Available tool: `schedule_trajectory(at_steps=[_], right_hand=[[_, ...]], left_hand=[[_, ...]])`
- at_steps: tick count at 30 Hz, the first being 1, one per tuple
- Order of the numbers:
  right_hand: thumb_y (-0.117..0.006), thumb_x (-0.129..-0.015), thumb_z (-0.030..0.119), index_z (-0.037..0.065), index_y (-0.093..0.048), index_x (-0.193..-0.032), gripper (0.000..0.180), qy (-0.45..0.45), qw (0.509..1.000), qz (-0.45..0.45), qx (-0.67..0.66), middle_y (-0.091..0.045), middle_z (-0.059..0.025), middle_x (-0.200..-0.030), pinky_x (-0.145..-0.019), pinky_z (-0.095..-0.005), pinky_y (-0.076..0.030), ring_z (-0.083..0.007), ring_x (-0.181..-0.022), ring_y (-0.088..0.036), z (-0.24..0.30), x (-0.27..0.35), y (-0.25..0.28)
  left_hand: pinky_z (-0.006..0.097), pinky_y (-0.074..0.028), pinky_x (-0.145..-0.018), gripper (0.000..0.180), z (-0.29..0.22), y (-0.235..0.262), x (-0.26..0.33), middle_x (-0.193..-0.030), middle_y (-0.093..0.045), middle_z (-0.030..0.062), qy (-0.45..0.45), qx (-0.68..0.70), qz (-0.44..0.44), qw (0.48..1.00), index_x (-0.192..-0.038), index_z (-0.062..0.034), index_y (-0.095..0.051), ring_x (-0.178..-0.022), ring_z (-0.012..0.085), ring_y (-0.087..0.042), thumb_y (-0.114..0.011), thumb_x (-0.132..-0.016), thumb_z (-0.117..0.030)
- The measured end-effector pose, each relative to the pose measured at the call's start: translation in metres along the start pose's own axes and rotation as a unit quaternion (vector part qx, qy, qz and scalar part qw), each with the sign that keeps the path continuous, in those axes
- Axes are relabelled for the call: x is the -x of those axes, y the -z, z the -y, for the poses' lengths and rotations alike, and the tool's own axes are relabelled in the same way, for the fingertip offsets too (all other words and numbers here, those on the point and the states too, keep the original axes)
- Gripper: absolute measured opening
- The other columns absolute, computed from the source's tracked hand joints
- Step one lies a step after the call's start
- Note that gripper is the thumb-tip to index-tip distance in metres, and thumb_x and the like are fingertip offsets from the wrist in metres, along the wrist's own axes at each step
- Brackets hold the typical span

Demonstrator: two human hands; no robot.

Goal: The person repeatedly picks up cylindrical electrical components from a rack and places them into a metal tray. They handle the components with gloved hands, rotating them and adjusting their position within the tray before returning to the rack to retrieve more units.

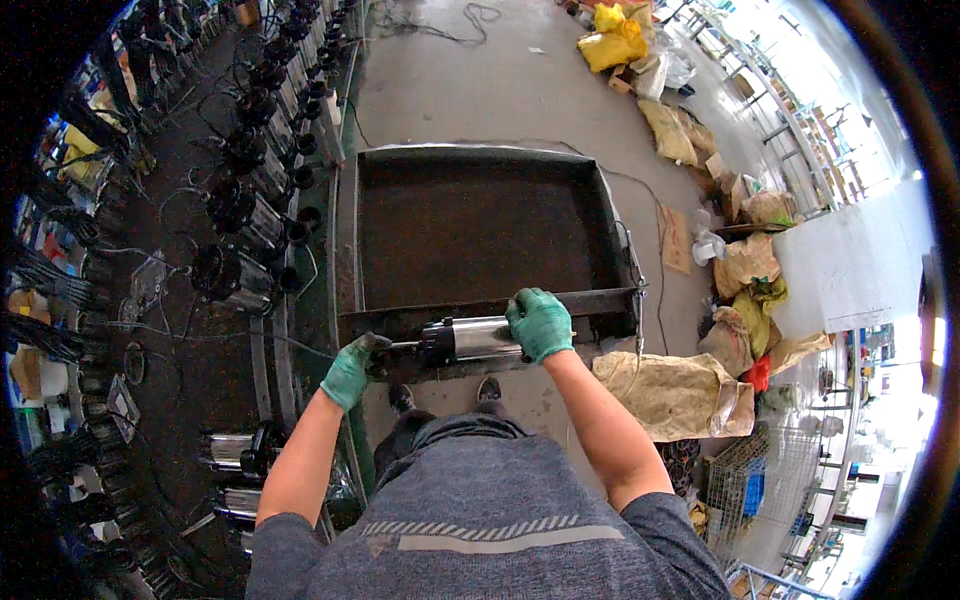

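Observation:
A silver cylindrical motor [475, 338] with a black end lies sideways across the near ledge of a dark metal trough [480, 160]. A thin metal shaft [404, 345] sticks out from its black left end. My right hand [541, 325], in a green glove, is wrapped over the right part of the silver body. At the left, my gloved left hand [349, 371] closes its darkened fingertips round the outer end of the shaft. Whether those fingers also hold a small separate part cannot be made out.
Several similar motors [245, 280] stand in a row along the left bench, with cables among them. More silver motors [232, 452] lie by my left elbow. Brown sacks [680, 395] and yellow bags [612, 45] line the right side. A wire basket [735, 480] stands lower right.

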State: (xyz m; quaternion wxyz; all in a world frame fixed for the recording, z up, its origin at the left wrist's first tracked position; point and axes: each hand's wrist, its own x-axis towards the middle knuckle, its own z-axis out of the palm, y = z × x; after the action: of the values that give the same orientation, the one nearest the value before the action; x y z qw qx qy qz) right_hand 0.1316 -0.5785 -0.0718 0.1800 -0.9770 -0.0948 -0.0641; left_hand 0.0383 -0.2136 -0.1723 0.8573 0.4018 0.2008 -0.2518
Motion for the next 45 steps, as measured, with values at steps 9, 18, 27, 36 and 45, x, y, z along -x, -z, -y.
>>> schedule_trajectory(at_steps=[9, 18, 27, 36, 45], right_hand=[[-0.063, -0.090, 0.028, 0.010, -0.068, -0.086, 0.019, 0.021, 1.000, 0.004, 0.009, -0.069, -0.0140, -0.090, -0.078, -0.0489, -0.053, -0.0371, -0.088, -0.066, -0.007, 0.001, -0.007], [-0.064, -0.089, 0.029, 0.010, -0.068, -0.085, 0.019, 0.009, 1.000, 0.016, -0.012, -0.069, -0.0147, -0.089, -0.077, -0.0492, -0.053, -0.0380, -0.087, -0.066, -0.006, 0.002, 0.000], [-0.063, -0.089, 0.031, 0.009, -0.067, -0.086, 0.023, 0.000, 1.000, 0.016, -0.006, -0.069, -0.0140, -0.092, -0.080, -0.0495, -0.054, -0.0365, -0.091, -0.066, -0.003, -0.001, 0.000], [-0.061, -0.090, 0.030, 0.008, -0.066, -0.086, 0.023, -0.012, 1.000, 0.025, -0.014, -0.069, -0.0161, -0.092, -0.080, -0.0500, -0.054, -0.0377, -0.090, -0.066, -0.005, 0.001, 0.005], [-0.063, -0.089, 0.028, 0.007, -0.066, -0.084, 0.022, -0.006, 1.000, 0.009, -0.018, -0.068, -0.0155, -0.089, -0.079, -0.0493, -0.053, -0.0375, -0.088, -0.065, -0.003, 0.000, 0.003]], left_hand=[[0.037, -0.052, -0.086, 0.035, -0.033, 0.000, 0.003, -0.113, -0.068, 0.0074, -0.021, -0.449, 0.030, 0.893, -0.126, -0.0065, -0.063, -0.105, 0.0208, -0.064, -0.066, -0.099, -0.027], [0.050, -0.052, -0.071, 0.035, -0.036, -0.038, 0.010, -0.089, -0.070, 0.0237, -0.116, -0.788, -0.106, 0.595, -0.107, -0.0081, -0.070, -0.085, 0.0425, -0.067, -0.068, -0.093, -0.040], [0.037, -0.055, -0.069, 0.029, -0.003, 0.005, -0.012, -0.093, -0.071, 0.0095, -0.246, -0.549, -0.080, 0.795, -0.108, -0.0066, -0.059, -0.076, 0.0264, -0.067, -0.075, -0.084, -0.004], [0.043, -0.055, -0.068, 0.036, -0.021, -0.024, 0.002, -0.086, -0.072, 0.0151, -0.217, -0.714, -0.162, 0.646, -0.106, -0.0081, -0.063, -0.078, 0.0353, -0.070, -0.073, -0.090, -0.038], [0.029, -0.053, -0.067, 0.020, -0.024, -0.014, 0.004, -0.091, -0.065, 0.0025, -0.102, -0.327, 0.002, 0.940, -0.109, -0.0098, -0.060, -0.082, 0.0127, -0.064, -0.072, -0.093, -0.011]])
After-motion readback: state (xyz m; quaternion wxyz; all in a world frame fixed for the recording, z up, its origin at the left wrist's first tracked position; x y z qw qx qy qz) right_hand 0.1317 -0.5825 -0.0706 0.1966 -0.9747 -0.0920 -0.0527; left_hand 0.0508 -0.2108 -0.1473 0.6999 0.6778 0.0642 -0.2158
